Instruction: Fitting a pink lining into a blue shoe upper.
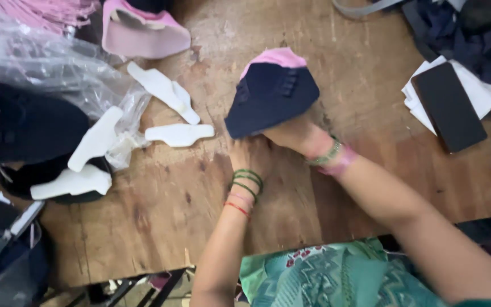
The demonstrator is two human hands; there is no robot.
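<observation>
The navy fabric piece [268, 99] with a pink lining sits at the middle of the worktop [160, 210], its near edge pinched under both hands. It looks like a soft, padded, moulded cup shape, dark blue outside with the pink showing along its far top edge and a small row of stitching or hooks on its face. I judge it light and pliable, springy rather than stiff, not fragile and not slippery; the near hem, where the fingers already are, seems the sound place to hold it.

The right hand [296, 135] closes its grip on the near right edge of the piece, a green and a pink band at the wrist. The left hand [248, 154] presses at the near left corner, fingers curled over the hem so it appears to hold it too, green and red bangles behind.

To the left lie white flat shaped inserts [180, 135], crumpled clear plastic wrap [58, 74] and further dark and pink pieces. Far right, a black phone [449, 106] rests on white paper [478, 91].
</observation>
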